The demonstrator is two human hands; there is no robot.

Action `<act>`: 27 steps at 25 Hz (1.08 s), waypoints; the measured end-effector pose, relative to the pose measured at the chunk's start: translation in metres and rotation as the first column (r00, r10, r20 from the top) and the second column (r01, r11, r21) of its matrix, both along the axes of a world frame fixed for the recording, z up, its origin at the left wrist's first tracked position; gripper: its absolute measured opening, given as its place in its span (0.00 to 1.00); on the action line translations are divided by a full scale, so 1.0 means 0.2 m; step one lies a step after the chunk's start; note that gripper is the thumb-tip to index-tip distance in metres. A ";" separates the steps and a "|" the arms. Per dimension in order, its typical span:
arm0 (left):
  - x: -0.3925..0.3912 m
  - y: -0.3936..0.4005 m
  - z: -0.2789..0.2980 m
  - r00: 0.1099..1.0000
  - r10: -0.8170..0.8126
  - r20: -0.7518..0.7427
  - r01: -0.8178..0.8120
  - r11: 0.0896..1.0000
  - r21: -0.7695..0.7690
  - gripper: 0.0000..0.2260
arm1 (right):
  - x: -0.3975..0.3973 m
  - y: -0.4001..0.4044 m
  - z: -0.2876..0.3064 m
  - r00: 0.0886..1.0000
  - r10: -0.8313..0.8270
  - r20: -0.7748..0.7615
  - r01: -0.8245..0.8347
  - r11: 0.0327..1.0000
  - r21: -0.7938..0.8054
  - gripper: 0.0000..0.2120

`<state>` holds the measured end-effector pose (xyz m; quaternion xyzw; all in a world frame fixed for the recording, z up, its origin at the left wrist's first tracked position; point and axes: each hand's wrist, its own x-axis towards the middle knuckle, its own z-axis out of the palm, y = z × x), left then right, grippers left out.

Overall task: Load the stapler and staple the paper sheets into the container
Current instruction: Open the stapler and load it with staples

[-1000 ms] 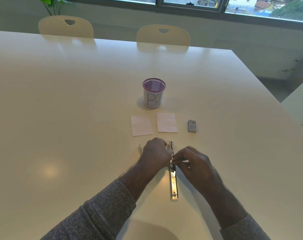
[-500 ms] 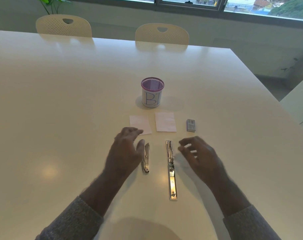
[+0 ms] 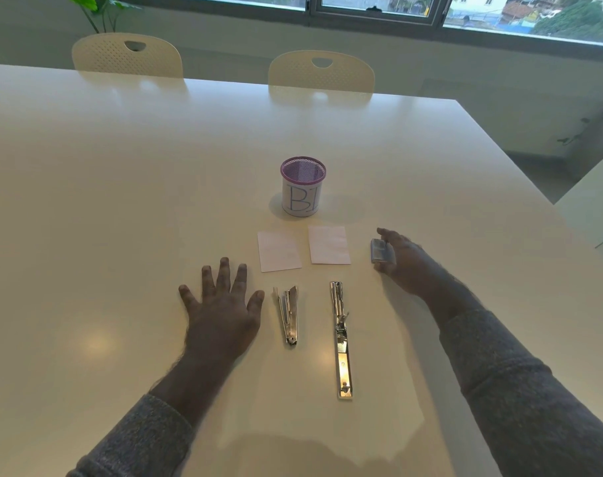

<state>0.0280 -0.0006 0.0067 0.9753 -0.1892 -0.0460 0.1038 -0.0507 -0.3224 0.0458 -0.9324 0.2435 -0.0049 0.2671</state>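
The metal stapler lies in two pieces on the white table [image 3: 121, 201]. The long opened body [image 3: 341, 342] is at the centre and a shorter piece [image 3: 289, 316] lies to its left. My left hand [image 3: 220, 308] rests flat beside the short piece, fingers spread, holding nothing. Two small white paper sheets [image 3: 279, 251] [image 3: 328, 245] lie side by side in front of a purple-rimmed mesh container [image 3: 301, 201] marked "B". To the right, my right hand [image 3: 408, 266] has its forefinger and thumb at the two ends of the small grey staple block [image 3: 379, 251], which still sits on the table.
Two cream chairs [image 3: 127, 56] [image 3: 322, 74] stand at the table's far edge under a window. A green plant [image 3: 96, 8] is at the back left. The table's right edge runs diagonally past my right arm.
Both hands left the stapler body. The left hand set the short piece down and moved left to lie flat. The right hand reached right and forward to the staple block.
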 end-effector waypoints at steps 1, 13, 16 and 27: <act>0.00 0.00 0.00 1.000 0.000 0.004 0.000 1.000 0.002 0.29 | 0.00 0.00 0.00 1.000 0.000 0.019 0.000 1.000 0.000 0.32; -0.05 -0.08 0.26 0.979 -0.118 0.167 0.202 0.691 -0.694 0.22 | -0.18 0.38 0.25 0.929 0.204 0.310 -0.222 0.975 0.022 0.34; -0.12 -0.14 0.36 0.946 -0.314 -0.079 0.094 0.500 -0.861 0.18 | -0.24 0.50 0.33 0.904 0.283 0.320 -0.315 0.948 0.051 0.33; -0.18 -0.21 0.37 0.397 -0.799 -0.452 -0.656 0.098 -0.749 0.16 | -0.28 0.56 0.38 0.876 0.335 0.347 -0.394 0.912 0.114 0.31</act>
